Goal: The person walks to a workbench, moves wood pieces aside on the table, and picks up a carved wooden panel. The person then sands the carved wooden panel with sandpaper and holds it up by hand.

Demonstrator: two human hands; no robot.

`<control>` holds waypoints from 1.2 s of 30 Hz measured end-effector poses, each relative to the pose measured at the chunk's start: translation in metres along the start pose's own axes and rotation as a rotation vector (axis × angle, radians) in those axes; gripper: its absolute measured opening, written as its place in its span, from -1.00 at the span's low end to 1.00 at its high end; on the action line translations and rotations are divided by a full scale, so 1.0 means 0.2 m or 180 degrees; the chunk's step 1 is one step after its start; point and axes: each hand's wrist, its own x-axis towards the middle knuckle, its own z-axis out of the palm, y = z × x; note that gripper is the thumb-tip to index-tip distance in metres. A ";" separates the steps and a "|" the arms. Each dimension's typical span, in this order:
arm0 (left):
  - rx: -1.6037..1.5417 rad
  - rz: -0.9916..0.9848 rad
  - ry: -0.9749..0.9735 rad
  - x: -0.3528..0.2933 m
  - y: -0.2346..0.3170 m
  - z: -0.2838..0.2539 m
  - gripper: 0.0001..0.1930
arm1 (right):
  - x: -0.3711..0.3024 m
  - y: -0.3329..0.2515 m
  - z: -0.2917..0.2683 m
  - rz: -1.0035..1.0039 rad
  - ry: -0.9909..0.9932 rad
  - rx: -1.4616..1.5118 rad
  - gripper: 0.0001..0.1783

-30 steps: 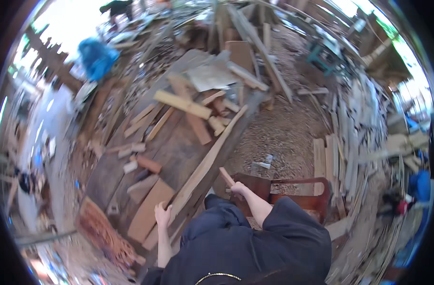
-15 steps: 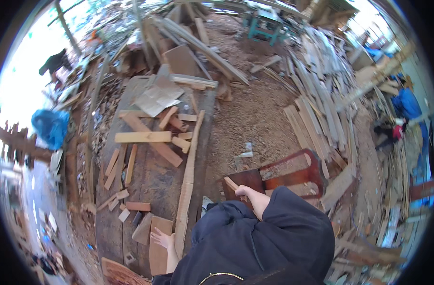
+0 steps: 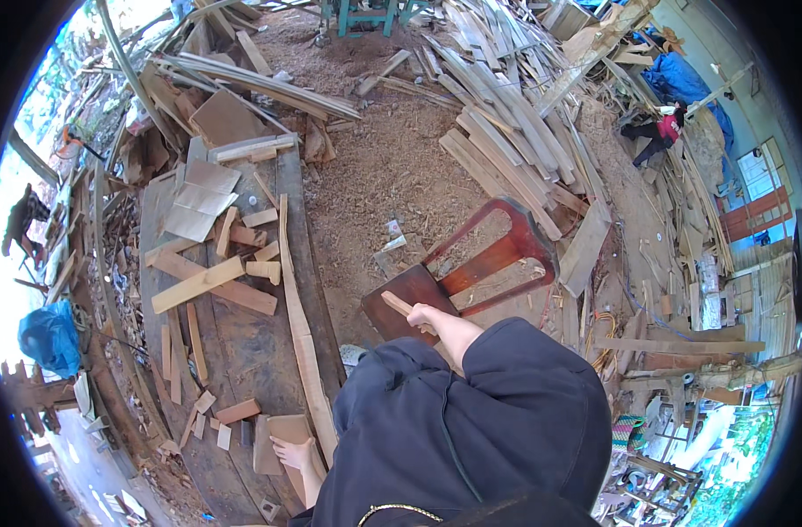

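Observation:
My right hand [image 3: 426, 318] is closed around a short light-brown strip of wood [image 3: 397, 304], its free end pointing away to the left. It is over the seat of a dark red-brown wooden chair [image 3: 485, 263], whose slatted back extends to the right. Fingers spread, my left hand [image 3: 294, 453] rests against a flat brown board [image 3: 289, 428] on the workbench [image 3: 243, 347]. Beside it lie a reddish wood block [image 3: 239, 410] and several small offcuts. A long wavy-edged plank [image 3: 301, 325] runs along the bench's right side.
On the bench are crossed wood pieces [image 3: 199, 284] and a sheet of cardboard [image 3: 203, 198]. Planks [image 3: 506, 149] are heaped beyond the chair, with sawdust [image 3: 366, 193] on the floor. A person [image 3: 660, 132] is at far right, another [image 3: 25, 227] at far left.
My view has swung to the right, so the bench and chair sit further left in the picture. My right hand still grips the wood strip; my left hand stays by the board.

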 end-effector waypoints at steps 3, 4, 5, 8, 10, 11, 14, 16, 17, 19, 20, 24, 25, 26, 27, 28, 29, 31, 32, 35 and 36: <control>0.0253 0.0308 0.0591 -0.01 0.04 -0.08 0.28 | 0.03 -0.04 0.03 -0.0270 -0.0076 -0.0209 -0.63; 0.0158 0.0343 0.0533 -0.02 0.02 -0.10 0.25 | 0.04 -0.04 0.06 -0.0265 -0.0064 0.0253 -0.64; -0.0077 0.0357 0.0411 -0.02 0.01 -0.11 0.22 | 0.08 -0.08 0.06 -0.0235 -0.0064 -0.0398 -0.68; -0.0524 0.0283 0.0287 -0.05 -0.06 -0.10 0.20 | 0.13 -0.14 0.11 -0.0377 -0.0034 -0.0565 -0.74; -0.0367 0.0223 0.0175 -0.06 -0.09 -0.06 0.28 | 0.09 -0.16 0.13 -0.0687 -0.0280 0.0034 -0.84; -0.0381 0.0218 0.0410 -0.07 -0.12 -0.03 0.29 | 0.08 -0.20 0.14 -0.0583 -0.0291 -0.0475 -0.84; -0.0568 0.0317 0.0553 -0.07 -0.17 0.04 0.28 | 0.00 -0.25 0.16 -0.0597 -0.0246 -0.0800 -0.81; -0.0700 0.0285 0.0592 -0.06 -0.20 0.08 0.27 | -0.01 -0.28 0.16 -0.0583 -0.0492 -0.1107 -0.83; -0.0539 0.0195 0.0591 -0.05 -0.21 0.09 0.28 | 0.00 -0.29 0.16 -0.0600 -0.0289 -0.1408 -0.85; -0.0483 0.0066 0.0611 -0.02 -0.22 0.10 0.29 | 0.03 -0.31 0.15 -0.0642 -0.0523 -0.1399 -0.83; -0.0454 -0.0013 0.0515 0.00 -0.22 0.10 0.29 | 0.04 -0.32 0.14 -0.0727 -0.0509 -0.1285 -0.82; -0.0608 -0.0085 0.0379 0.05 -0.24 0.09 0.30 | 0.09 -0.41 0.12 -0.0899 -0.0140 -0.1674 -0.75; -0.0570 -0.0052 0.0377 0.04 -0.24 0.08 0.29 | 0.09 -0.45 0.12 -0.1001 -0.0154 -0.1884 -0.70; -0.0503 -0.0227 0.0350 0.03 -0.25 0.07 0.29 | 0.08 -0.47 0.12 -0.0926 -0.0418 -0.1876 -0.70; -0.0455 -0.0133 0.0410 0.03 -0.24 0.06 0.28 | 0.06 -0.49 0.13 -0.0914 -0.0489 -0.1579 -0.70; -0.0508 0.0018 0.0473 0.02 -0.24 0.05 0.27 | 0.05 -0.52 0.14 -0.0983 -0.0317 -0.1449 -0.71; -0.0432 -0.0134 0.0474 0.01 -0.23 0.04 0.27 | 0.04 -0.55 0.16 -0.0950 -0.0569 -0.1379 -0.71; -0.0643 0.0209 0.0696 0.00 -0.20 0.01 0.25 | 0.00 -0.58 0.18 -0.1111 -0.0250 -0.1598 -0.74; -0.0615 0.0108 0.0603 0.00 -0.18 -0.01 0.25 | 0.00 -0.59 0.20 -0.1012 -0.0391 -0.1560 -0.74; -0.0923 0.0391 0.1002 -0.01 -0.12 -0.08 0.25 | 0.00 -0.60 0.22 -0.0975 -0.0454 -0.1750 -0.76; -0.0848 0.0311 0.0938 -0.02 -0.11 -0.10 0.25 | 0.01 -0.60 0.22 -0.0989 -0.0556 -0.1687 -0.75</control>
